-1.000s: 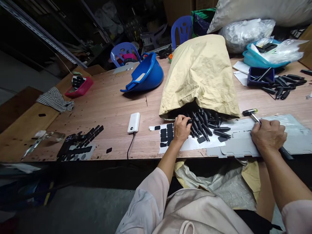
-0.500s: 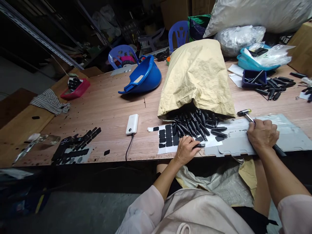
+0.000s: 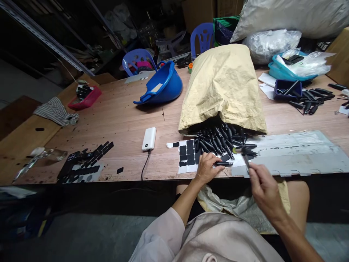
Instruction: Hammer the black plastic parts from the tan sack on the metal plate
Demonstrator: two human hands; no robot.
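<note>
My left hand [image 3: 207, 168] rests on the table edge, pinching one black handle part [image 3: 224, 163] that lies on a white sheet of black pads [image 3: 188, 155]. My right hand [image 3: 263, 187], blurred by motion, is closed round the handle of a small hammer [image 3: 243, 153], whose head hovers just right of that part. A pile of black handle parts [image 3: 220, 138] spills from the mouth of a tan sack [image 3: 223, 85] just behind both hands.
A grey metal plate [image 3: 300, 154] lies at the right along the table edge. A white power bank [image 3: 149, 138] with its cable sits left of the pads. Farther off are a blue basin [image 3: 160, 85], a pink tray [image 3: 85, 97], more black pads [image 3: 87, 163] and a blue tray [image 3: 287, 89].
My right hand lifted the hammer off the grey plate and swung it left toward my left hand. My left hand pulled one black part from the pile and holds it near the edge.
</note>
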